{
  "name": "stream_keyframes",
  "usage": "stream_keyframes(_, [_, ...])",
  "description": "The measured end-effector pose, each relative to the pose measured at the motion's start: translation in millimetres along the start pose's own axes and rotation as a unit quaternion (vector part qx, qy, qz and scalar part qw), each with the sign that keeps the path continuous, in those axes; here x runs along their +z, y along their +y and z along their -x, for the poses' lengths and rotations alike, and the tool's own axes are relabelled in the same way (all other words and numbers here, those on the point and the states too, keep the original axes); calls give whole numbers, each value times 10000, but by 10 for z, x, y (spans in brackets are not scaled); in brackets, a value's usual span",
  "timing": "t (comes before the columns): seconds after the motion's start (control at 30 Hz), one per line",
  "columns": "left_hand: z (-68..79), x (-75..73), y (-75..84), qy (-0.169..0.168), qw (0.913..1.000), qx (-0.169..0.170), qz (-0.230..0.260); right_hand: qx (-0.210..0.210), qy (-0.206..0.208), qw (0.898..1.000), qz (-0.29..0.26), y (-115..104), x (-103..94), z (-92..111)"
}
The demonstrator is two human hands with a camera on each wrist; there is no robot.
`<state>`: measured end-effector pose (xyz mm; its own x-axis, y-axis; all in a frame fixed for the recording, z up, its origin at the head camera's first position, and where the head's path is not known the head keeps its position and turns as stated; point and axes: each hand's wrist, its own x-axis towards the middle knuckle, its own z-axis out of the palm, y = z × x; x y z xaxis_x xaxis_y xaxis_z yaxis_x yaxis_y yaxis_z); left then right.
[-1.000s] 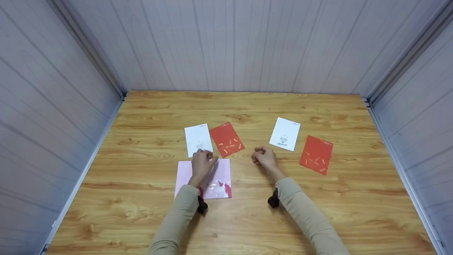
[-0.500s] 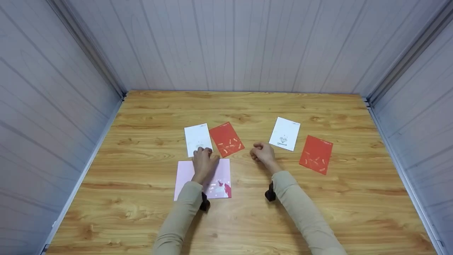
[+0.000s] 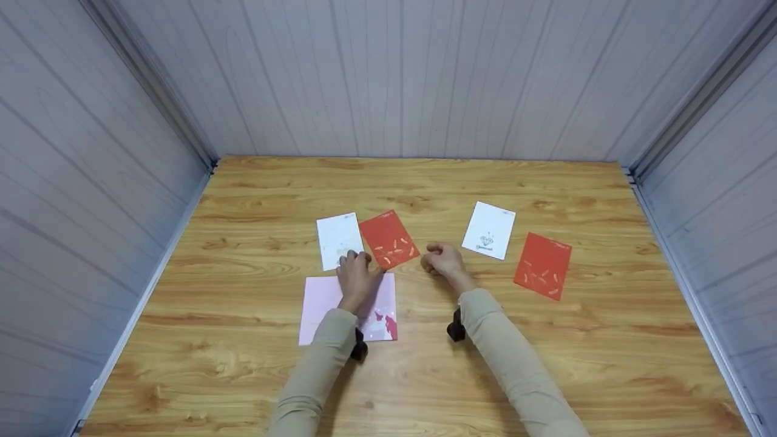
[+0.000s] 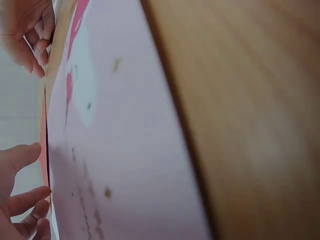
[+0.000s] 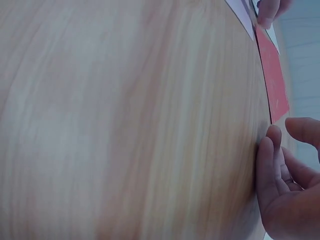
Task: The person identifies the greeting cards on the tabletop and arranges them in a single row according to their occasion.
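Note:
My left hand [image 3: 357,278] lies over a large pink card [image 3: 318,300], its fingertips at the lower end of a white card [image 3: 337,233]. Its thumb reaches to the lower corner of a red card [image 3: 388,237] with gold marks. In the left wrist view, thumb and fingers of this hand stand apart beyond the pink card's far edge. Close beside the red card's right corner, my right hand [image 3: 445,262] rests low over the table with loosely bent fingers. The right wrist view shows a gap between its thumb and fingers, and nothing held there.
Farther right lie a second white card [image 3: 490,227] and a second red card [image 3: 543,267]. All cards are flat on a wooden table [image 3: 243,376]. Pale panelled walls [image 3: 425,79] stand behind it and on both sides.
My left hand has shifted slightly right, its thumb now at the near red card's corner. My right hand has moved left and a little forward, closer to that card. The cards have stayed put.

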<state>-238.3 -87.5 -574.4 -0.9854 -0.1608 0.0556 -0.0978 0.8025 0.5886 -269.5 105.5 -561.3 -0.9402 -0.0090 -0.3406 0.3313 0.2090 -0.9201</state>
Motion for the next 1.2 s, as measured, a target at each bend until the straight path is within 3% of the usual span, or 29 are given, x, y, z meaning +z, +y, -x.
stream_keyframes(0.37, [-20,45,44,26,9998,72,-157,306,-52,9992,-264,-55,113,-10])
stream_keyframes(0.6, [-7,48,70,150,9980,347,-503,592,49,9973,-428,-82,162,1])
stream_keyframes(1.2, [-23,51,90,-75,9979,466,-447,620,120,9957,-671,-85,211,11])
